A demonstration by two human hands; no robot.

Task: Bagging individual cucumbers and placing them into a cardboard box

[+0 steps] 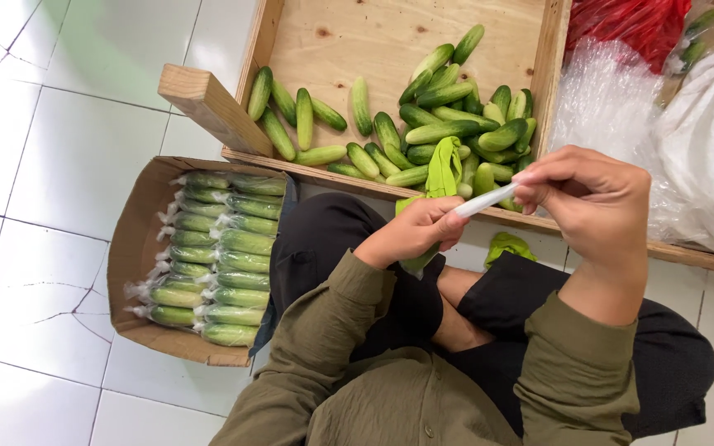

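The left hand and right hand are raised over the lap, with a twisted white plastic strip stretched between them. The left fingers are pressed together on the near end of the strip; the right thumb and fingers pinch the far end. A wrapped cucumber appears to sit under the left palm, but it is mostly hidden and cannot be confirmed. A green cloth hangs over the edge of the wooden crate, just beyond the left hand; a second green piece lies on the floor between the knees and the crate. The crate holds loose cucumbers, heaped toward the right side. To the left of the person, a cardboard box holds bagged cucumbers in two neat rows. White and clear plastic bags lie to the right. Risks, as judged from this position: the strip is held only at its ends, so a loosened pinch on either side would likely let the twist unwind. Excess pull could tear thin film. The cloth overhanging the crate edge could be dragged off by the left wrist.
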